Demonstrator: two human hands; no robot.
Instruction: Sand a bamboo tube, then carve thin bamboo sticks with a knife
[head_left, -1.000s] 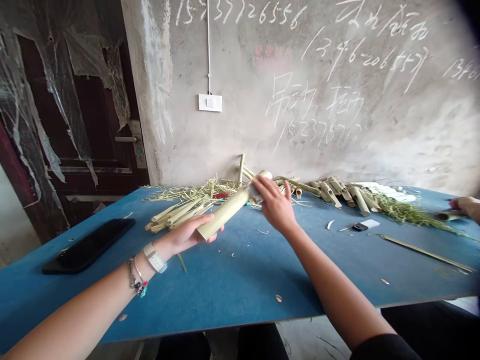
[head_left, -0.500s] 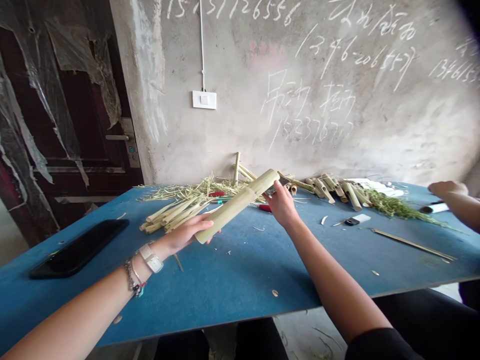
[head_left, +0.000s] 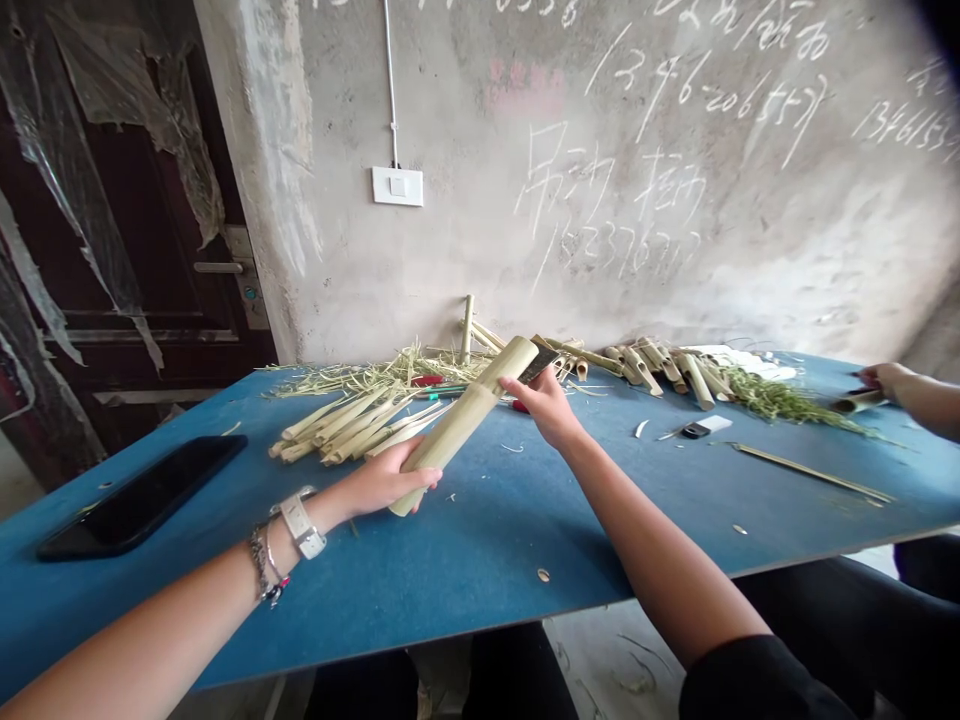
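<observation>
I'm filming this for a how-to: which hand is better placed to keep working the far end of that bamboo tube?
Probably the right hand: it holds a dark flat tool right at the far end of the bamboo tube. The left hand grips the tube's near end, so it seems better left steadying.

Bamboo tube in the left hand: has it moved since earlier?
Yes: the bamboo tube has swung, lower end toward the person, judged against the bundle of bamboo strips.

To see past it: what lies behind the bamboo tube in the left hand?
Cut bamboo strips and loose straw lie on the blue table behind the bamboo tube; what the tube covers cannot be seen.
</observation>
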